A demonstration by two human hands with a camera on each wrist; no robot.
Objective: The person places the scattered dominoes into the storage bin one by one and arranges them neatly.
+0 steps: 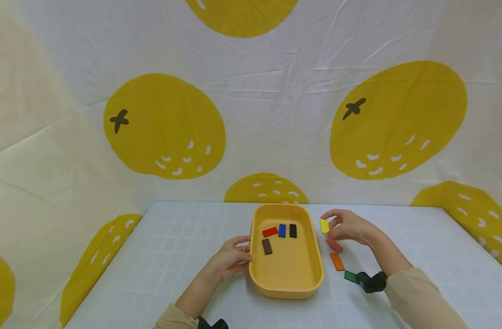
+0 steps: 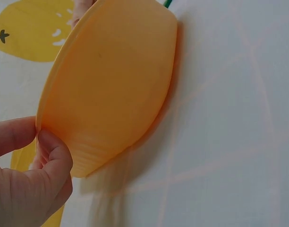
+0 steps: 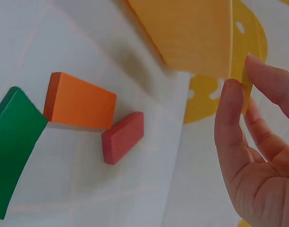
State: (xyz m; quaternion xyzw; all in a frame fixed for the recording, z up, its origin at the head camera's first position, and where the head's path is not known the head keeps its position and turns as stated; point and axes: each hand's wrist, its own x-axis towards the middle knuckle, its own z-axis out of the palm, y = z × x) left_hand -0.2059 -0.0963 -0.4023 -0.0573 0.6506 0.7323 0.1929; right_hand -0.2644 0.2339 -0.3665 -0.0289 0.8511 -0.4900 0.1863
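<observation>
My left hand [image 1: 231, 260] pinches the left rim of a yellow-orange plastic tray [image 1: 289, 278]; in the left wrist view, thumb and finger [image 2: 50, 146] meet at that rim. Inside the tray lie a red block [image 1: 270, 232], a blue block [image 1: 282, 230], a black block [image 1: 293, 230] and a brown block [image 1: 267, 246]. Off the tray's right side, my right hand [image 1: 349, 227] holds a flat yellow block [image 1: 324, 225] between thumb and fingertips, raised above the table. Beneath that hand lies a pinkish-red block [image 3: 124, 138] on the table.
An orange block [image 3: 83, 101] and a green block [image 3: 17, 151] lie on the table to the tray's right, in a loose line with the pinkish-red one. The pale checked tabletop [image 1: 185, 228] meets a hanging white cloth [image 1: 275, 137] printed with yellow fruit at its back edge.
</observation>
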